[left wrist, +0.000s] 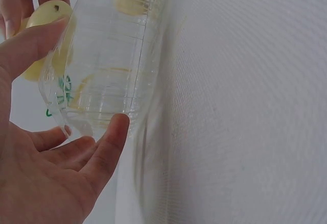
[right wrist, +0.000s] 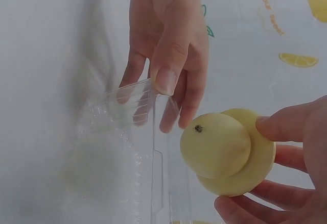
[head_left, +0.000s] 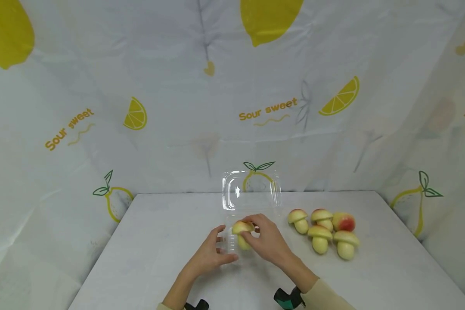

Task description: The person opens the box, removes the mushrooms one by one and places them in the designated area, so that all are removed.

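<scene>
Both hands work at the near middle of the table [head_left: 159, 224] in the head view: the left hand [head_left: 211, 254] steadies a clear plastic box [head_left: 252, 189] with its lid up, while the right hand [head_left: 269, 241] pinches a toy mushroom [head_left: 242, 232] over the tray. Five more mushrooms [head_left: 325, 232] wait to the right.

From the left wrist, thumb and fingers [left wrist: 110, 142] clasp the box's wall [left wrist: 102, 71].

From the right wrist, fingertips [right wrist: 271, 127] clamp the mushroom's cap [right wrist: 225, 150] just beside the box's rim [right wrist: 148, 132]. Judging by this, loading is under way; lowering the mushroom inside seems next.
</scene>
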{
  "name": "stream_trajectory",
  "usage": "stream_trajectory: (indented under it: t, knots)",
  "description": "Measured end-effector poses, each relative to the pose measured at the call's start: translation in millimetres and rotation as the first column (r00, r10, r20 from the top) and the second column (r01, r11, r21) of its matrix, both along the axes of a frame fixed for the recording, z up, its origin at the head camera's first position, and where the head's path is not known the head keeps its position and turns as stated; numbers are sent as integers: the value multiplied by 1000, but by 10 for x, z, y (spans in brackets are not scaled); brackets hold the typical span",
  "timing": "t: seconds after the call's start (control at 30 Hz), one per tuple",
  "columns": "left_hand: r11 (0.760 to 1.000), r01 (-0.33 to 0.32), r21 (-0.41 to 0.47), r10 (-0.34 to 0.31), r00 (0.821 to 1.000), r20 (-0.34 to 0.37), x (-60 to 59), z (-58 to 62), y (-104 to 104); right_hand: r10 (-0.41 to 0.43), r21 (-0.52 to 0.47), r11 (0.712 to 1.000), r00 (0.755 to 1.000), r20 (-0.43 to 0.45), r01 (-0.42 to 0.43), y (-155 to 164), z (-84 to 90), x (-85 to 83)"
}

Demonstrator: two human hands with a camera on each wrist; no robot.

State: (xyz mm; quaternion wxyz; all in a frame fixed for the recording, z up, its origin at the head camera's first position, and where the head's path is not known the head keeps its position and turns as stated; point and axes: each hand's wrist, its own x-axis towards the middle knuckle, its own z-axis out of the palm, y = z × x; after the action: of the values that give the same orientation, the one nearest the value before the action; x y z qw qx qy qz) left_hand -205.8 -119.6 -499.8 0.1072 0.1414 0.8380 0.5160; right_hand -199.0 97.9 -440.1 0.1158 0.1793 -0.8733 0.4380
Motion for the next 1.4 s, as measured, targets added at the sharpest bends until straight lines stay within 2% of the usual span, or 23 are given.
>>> stream_trajectory:
  t: [0.2,0.57,0.93,1.13,1.27,1.4]
  knots:
    - [1000,-11,-5,11,1000,3,1,8,11,30,4,1000,998,-52,-30,133,54,42]
    - [1000,-24,-10,24,1000,14,-22,9,15,29,-8,1000,998,-48,-30,390,170,72]
    - [999,-29,-20,30,999,17,-10,3,13,15,-21,1000,989,-145,-19,699,238,116]
    - [999,-31,-29,32,999,13,-1,10,18,-32,-30,999,984,-174,27,882,229,110]
    - [999,-30,-30,31,999,12,1,14,17,-72,-16,997,969,-237,71,1005,209,87]
    - [999,-25,-21,25,1000,10,1,7,4,-109,-6,994,962,-250,111,1118,155,65]
